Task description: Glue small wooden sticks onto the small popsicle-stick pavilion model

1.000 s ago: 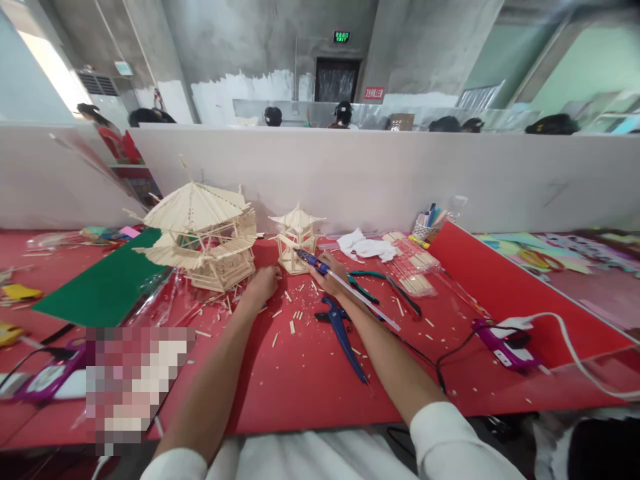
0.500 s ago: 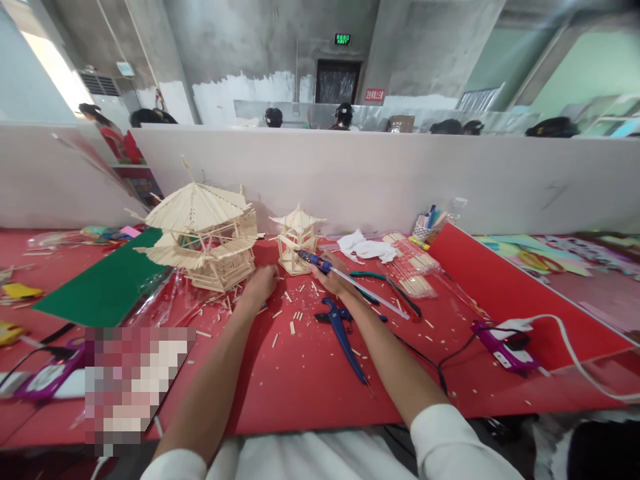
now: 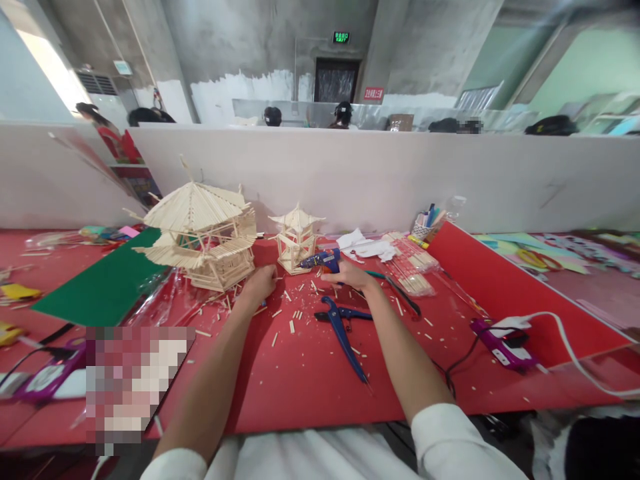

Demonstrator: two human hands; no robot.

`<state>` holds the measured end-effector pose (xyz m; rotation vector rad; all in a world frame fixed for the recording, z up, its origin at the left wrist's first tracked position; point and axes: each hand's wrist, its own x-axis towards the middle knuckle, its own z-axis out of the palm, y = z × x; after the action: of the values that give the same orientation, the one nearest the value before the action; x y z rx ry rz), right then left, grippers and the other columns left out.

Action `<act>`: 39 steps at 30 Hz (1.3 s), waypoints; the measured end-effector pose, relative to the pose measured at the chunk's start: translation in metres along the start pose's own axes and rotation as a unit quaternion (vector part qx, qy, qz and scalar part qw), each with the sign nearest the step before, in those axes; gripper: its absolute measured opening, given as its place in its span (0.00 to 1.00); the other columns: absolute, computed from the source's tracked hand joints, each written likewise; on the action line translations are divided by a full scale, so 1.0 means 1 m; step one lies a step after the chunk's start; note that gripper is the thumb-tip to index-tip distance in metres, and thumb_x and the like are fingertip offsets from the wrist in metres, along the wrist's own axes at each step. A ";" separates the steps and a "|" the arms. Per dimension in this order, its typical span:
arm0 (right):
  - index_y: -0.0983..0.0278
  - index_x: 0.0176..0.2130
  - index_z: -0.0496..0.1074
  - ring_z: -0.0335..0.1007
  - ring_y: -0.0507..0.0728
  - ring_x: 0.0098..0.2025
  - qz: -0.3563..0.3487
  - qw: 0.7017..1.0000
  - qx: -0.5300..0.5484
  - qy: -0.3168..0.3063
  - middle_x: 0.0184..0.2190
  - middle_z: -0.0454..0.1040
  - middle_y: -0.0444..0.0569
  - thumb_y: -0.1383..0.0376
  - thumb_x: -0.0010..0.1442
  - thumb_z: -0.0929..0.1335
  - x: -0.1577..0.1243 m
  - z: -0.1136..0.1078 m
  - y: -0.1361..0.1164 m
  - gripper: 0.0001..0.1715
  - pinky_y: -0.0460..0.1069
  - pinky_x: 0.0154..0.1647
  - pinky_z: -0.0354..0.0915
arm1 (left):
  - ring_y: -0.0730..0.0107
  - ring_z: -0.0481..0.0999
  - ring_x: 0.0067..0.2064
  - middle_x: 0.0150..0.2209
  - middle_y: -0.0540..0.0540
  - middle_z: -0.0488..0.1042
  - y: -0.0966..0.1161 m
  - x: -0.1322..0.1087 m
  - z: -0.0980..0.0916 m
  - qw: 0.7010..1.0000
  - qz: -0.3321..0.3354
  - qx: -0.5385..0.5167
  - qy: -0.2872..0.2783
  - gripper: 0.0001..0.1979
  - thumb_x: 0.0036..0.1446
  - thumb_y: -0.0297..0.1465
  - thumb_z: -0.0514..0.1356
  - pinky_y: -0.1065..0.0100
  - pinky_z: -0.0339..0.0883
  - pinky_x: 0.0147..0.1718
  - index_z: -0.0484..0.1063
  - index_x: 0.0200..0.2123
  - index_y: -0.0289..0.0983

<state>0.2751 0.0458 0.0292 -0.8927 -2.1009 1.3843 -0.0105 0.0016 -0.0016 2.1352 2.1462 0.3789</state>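
Glue gun (image 3: pixel 326 257), probably light, stiff and hot at the nozzle (image 3: pixel 304 263), best gripped behind it, held so in right fingers (image 3: pixel 332 278), contents of left fingers (image 3: pixel 270 273) impossible to tell.

Matt, bare wood on the small pavilion (image 3: pixel 298 219), smooth, seemingly plastic glue gun (image 3: pixel 326 258), glossy stick packaging (image 3: pixel 419 283)

Exit sign (image 3: pixel 341 37) mounted above dark door (image 3: pixel 337 83). Green sheet (image 3: pixel 100 280) laid at left. Pens (image 3: pixel 431 215) held in cup (image 3: pixel 423 233) near white partition (image 3: pixel 390 173). Yellow scissors (image 3: pixel 533 258) laid on coloured paper (image 3: pixel 503 245).
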 end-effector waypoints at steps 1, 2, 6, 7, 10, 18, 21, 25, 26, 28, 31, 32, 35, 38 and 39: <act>0.63 0.35 0.65 0.58 0.49 0.18 0.015 1.000 -0.013 0.000 0.17 0.63 0.36 0.51 0.51 0.73 -0.001 -0.003 -0.001 0.22 0.45 0.22 0.58 | 0.67 0.76 0.36 0.35 0.43 0.79 0.000 0.000 0.000 1.000 -0.002 -0.002 -0.002 0.06 0.57 0.26 0.58 0.72 0.63 0.35 0.74 0.37 0.38; 0.63 0.35 0.65 0.59 0.49 0.18 0.029 0.999 -0.027 0.005 0.16 0.62 0.36 0.54 0.50 0.73 -0.002 -0.006 -0.001 0.20 0.45 0.22 0.58 | 0.67 0.76 0.36 0.35 0.43 0.79 -0.001 0.000 0.000 1.000 -0.003 -0.003 -0.004 0.06 0.56 0.26 0.58 0.71 0.63 0.35 0.74 0.37 0.38; 0.63 0.36 0.67 0.68 0.53 0.24 0.047 0.989 -0.134 0.045 0.22 0.70 0.41 0.59 0.53 0.71 0.000 -0.014 -0.003 0.13 0.46 0.27 0.62 | 0.65 0.76 0.36 0.35 0.43 0.79 0.001 0.000 -0.004 1.000 -0.001 -0.003 -0.005 0.06 0.56 0.26 0.58 0.70 0.63 0.35 0.74 0.37 0.38; 0.63 0.35 0.67 0.69 0.54 0.26 0.046 0.981 -0.182 0.050 0.25 0.72 0.42 0.58 0.53 0.71 0.000 -0.016 -0.003 0.13 0.46 0.29 0.63 | 0.65 0.76 0.36 0.35 0.43 0.79 0.001 -0.001 -0.005 1.000 0.000 -0.003 -0.008 0.07 0.55 0.25 0.58 0.70 0.63 0.35 0.74 0.37 0.38; 0.63 0.31 0.69 0.70 0.56 0.31 0.056 0.947 -0.313 0.043 0.28 0.73 0.45 0.54 0.55 0.71 0.001 -0.020 -0.004 0.16 0.46 0.31 0.62 | 0.66 0.77 0.37 0.36 0.43 0.79 0.004 -0.002 -0.009 1.000 0.004 -0.008 -0.013 0.08 0.54 0.23 0.58 0.71 0.64 0.36 0.74 0.37 0.38; 0.64 0.35 0.74 0.74 0.58 0.35 0.083 0.912 -0.402 -0.027 0.33 0.78 0.50 0.49 0.60 0.68 -0.001 -0.017 -0.008 0.20 0.45 0.31 0.60 | 0.62 0.78 0.40 0.38 0.40 0.80 0.007 -0.008 -0.019 0.999 0.008 0.004 -0.047 0.10 0.53 0.24 0.58 0.69 0.66 0.40 0.77 0.38 0.38; 0.65 0.36 0.76 0.75 0.60 0.36 0.101 0.880 -0.463 -0.034 0.35 0.79 0.54 0.48 0.60 0.69 0.003 -0.012 -0.006 0.22 0.46 0.31 0.60 | 0.62 0.78 0.40 0.36 0.41 0.80 0.008 -0.011 -0.022 0.998 0.013 0.019 -0.057 0.08 0.53 0.25 0.60 0.69 0.66 0.40 0.77 0.36 0.38; 0.65 0.40 0.78 0.77 0.63 0.39 0.097 0.864 -0.492 -0.033 0.38 0.80 0.57 0.50 0.58 0.70 0.010 -0.006 0.003 0.21 0.47 0.32 0.61 | 0.64 0.78 0.39 0.35 0.42 0.80 0.008 -0.016 -0.025 0.997 0.011 0.029 -0.077 0.08 0.52 0.25 0.60 0.70 0.66 0.38 0.77 0.34 0.38; 0.65 0.40 0.78 0.77 0.63 0.40 0.094 0.864 -0.494 -0.035 0.39 0.80 0.57 0.51 0.58 0.71 0.011 -0.005 0.006 0.21 0.47 0.32 0.61 | 0.64 0.78 0.39 0.35 0.43 0.80 0.008 -0.016 -0.025 0.996 0.012 0.030 -0.079 0.08 0.52 0.24 0.59 0.71 0.65 0.38 0.77 0.34 0.38; 0.65 0.41 0.78 0.77 0.63 0.40 0.093 0.863 -0.495 -0.038 0.39 0.80 0.57 0.51 0.57 0.71 0.013 -0.003 0.011 0.20 0.47 0.32 0.62 | 0.64 0.78 0.39 0.36 0.42 0.80 0.008 -0.017 -0.028 0.996 0.014 0.034 -0.083 0.08 0.52 0.24 0.59 0.71 0.65 0.37 0.76 0.35 0.39; 0.65 0.41 0.78 0.77 0.64 0.40 0.098 0.863 -0.494 -0.034 0.40 0.80 0.58 0.51 0.58 0.71 0.015 -0.003 0.015 0.21 0.48 0.31 0.62 | 0.63 0.78 0.39 0.36 0.43 0.79 0.009 -0.019 -0.034 0.995 0.022 0.045 -0.087 0.09 0.52 0.25 0.60 0.71 0.64 0.37 0.76 0.37 0.39; 0.65 0.41 0.78 0.77 0.64 0.40 0.100 0.863 -0.494 -0.031 0.40 0.80 0.59 0.51 0.58 0.71 0.015 -0.003 0.015 0.21 0.48 0.31 0.62 | 0.63 0.78 0.39 0.36 0.43 0.79 0.010 -0.020 -0.037 0.994 0.033 0.048 -0.092 0.09 0.52 0.25 0.60 0.70 0.64 0.37 0.76 0.37 0.39; 0.65 0.40 0.78 0.77 0.64 0.40 0.102 0.864 -0.493 -0.025 0.40 0.80 0.58 0.51 0.58 0.70 0.014 -0.005 0.015 0.21 0.47 0.30 0.62 | 0.63 0.77 0.40 0.37 0.44 0.79 0.018 -0.024 -0.042 0.985 0.097 0.023 -0.140 0.09 0.51 0.25 0.61 0.71 0.63 0.36 0.76 0.37 0.39; 0.65 0.40 0.78 0.77 0.64 0.39 0.112 0.862 -0.495 -0.018 0.39 0.80 0.58 0.50 0.59 0.70 0.013 -0.007 0.014 0.21 0.47 0.30 0.62 | 0.63 0.78 0.38 0.35 0.46 0.79 0.034 -0.031 -0.043 0.965 0.142 -0.033 -0.220 0.09 0.48 0.29 0.66 0.71 0.64 0.35 0.77 0.36 0.41; 0.65 0.40 0.79 0.77 0.64 0.39 0.116 0.861 -0.496 -0.016 0.39 0.80 0.58 0.50 0.58 0.70 0.013 -0.007 0.014 0.21 0.48 0.30 0.62 | 0.62 0.78 0.38 0.35 0.46 0.79 0.040 -0.033 -0.042 0.959 0.152 -0.035 -0.238 0.10 0.48 0.30 0.67 0.71 0.64 0.35 0.77 0.37 0.42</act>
<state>0.2745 0.0630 0.0194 -1.5276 -2.8019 0.2794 0.0190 -0.0361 0.0454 2.2310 1.5317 -0.0448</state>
